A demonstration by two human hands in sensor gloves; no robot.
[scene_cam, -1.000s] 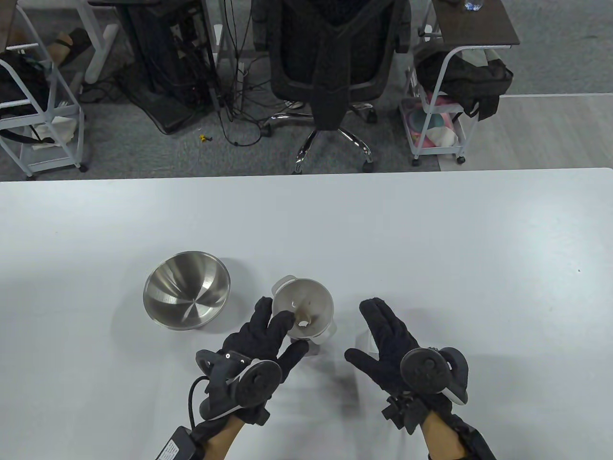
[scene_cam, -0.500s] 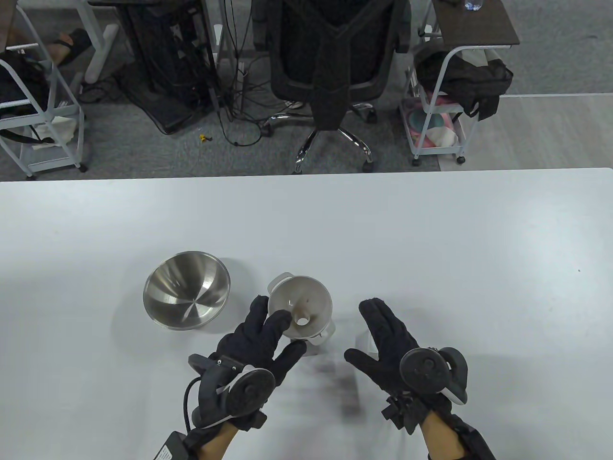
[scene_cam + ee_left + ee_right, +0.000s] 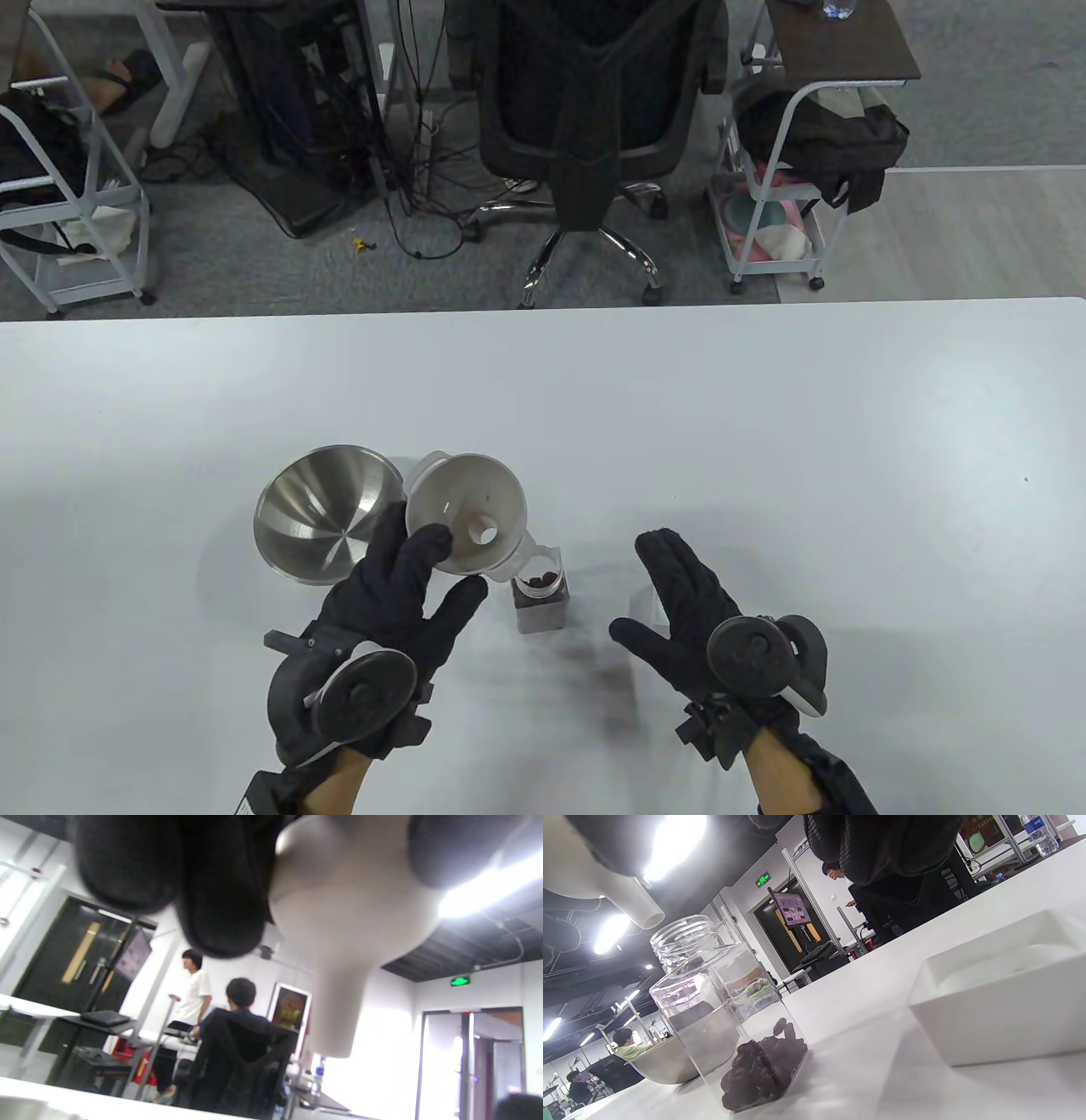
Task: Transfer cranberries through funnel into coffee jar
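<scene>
We grip the funnel [image 3: 467, 514] in the left hand [image 3: 399, 594], raised at 10 o'clock of the coffee jar [image 3: 540, 598] holding cranberries [image 3: 763, 1067]. Right hand [image 3: 691, 603] rests open.

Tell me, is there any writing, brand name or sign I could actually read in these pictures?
None can be read.
Green sign above a doorway: lit, blurred.
Same kind of green sign in the right wrist view: too small.
Wall poster: blurred.
Monitor screen: only blocks of colour.
Label by the left wrist: unreadable.
</scene>
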